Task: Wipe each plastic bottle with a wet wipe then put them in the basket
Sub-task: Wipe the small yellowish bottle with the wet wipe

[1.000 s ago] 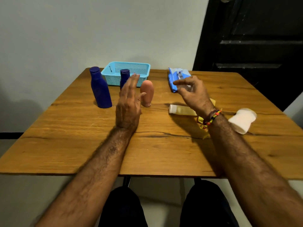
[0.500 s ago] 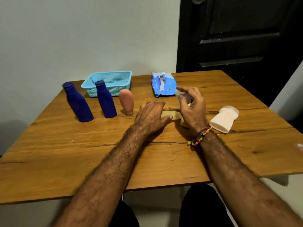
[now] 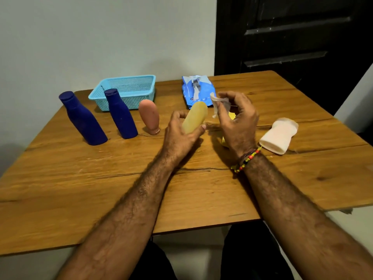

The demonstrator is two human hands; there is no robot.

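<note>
My left hand grips a pale yellow bottle, lifted off the table and tilted away from me. My right hand pinches a crumpled white wet wipe just right of the bottle's top. Two dark blue bottles and a pink bottle stand in a row at the left. A white bottle lies on its side at the right. The light blue basket holds nothing, at the back left.
A blue wet-wipe pack lies at the back centre of the wooden table. Something yellow lies partly hidden under my right hand. A dark door stands behind the table's right side.
My left hand reached to the yellow bottle lying on the table, took hold of it and raised it. My right hand came back from the pack with a wipe.
</note>
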